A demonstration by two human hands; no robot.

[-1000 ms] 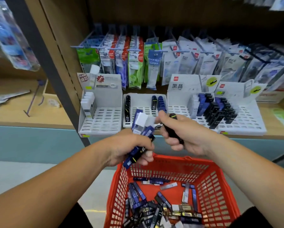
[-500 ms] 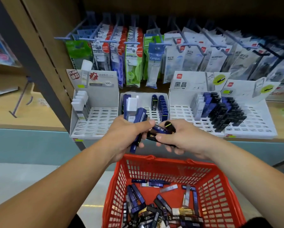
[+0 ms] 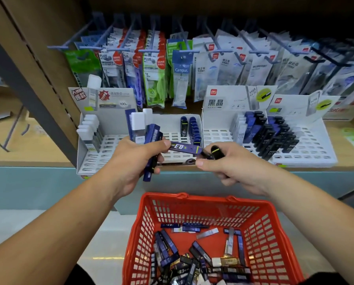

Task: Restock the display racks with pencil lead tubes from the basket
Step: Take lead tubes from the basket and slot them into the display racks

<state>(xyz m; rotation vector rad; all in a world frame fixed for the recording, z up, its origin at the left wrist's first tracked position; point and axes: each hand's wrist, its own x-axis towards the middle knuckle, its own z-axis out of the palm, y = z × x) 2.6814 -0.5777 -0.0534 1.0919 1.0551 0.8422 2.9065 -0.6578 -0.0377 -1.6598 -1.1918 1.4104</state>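
— So, biggest first: where does the stock go?
— Into the white slotted display racks (image 3: pixel 215 134) along the shelf (image 3: pixel 348 140), on the far side of the basket (image 3: pixel 274 233), under the hanging packets (image 3: pixel 223 66). The left rack (image 3: pixel 110 149) holds a few white-capped tubes. The middle rack (image 3: pixel 173 133) has a short blue row at its right, and the two on the right are fuller, blue and black.
— And the supply?
— The red basket, near, below the hands, with pencil lead tubes (image 3: pixel 192 260) heaped loose on its floor.
— The hands?
— The left hand (image 3: pixel 135 161) is curled round a bundle of tubes (image 3: pixel 149 136), blue and white-capped, upright in front of the middle rack. Its thumb pins the left end of one blue tube (image 3: pixel 184 148) lying crosswise. The right hand (image 3: pixel 233 167) has its fingers wrapped round a black tube (image 3: pixel 217 151) with a yellow band. The blue one's right end meets it, and I cannot tell whether the right fingers pinch that too.
— How will they handle?
— Light, stiff little plastic cases, I'd judge, smooth-sided, so apt to slide out of a full fist. The lead inside is brittle; a drop is worth avoiding.
— Where to take hold?
— Probably mid-body on the flat faces, thumb against forefinger, leaving the lower end free to enter a slot
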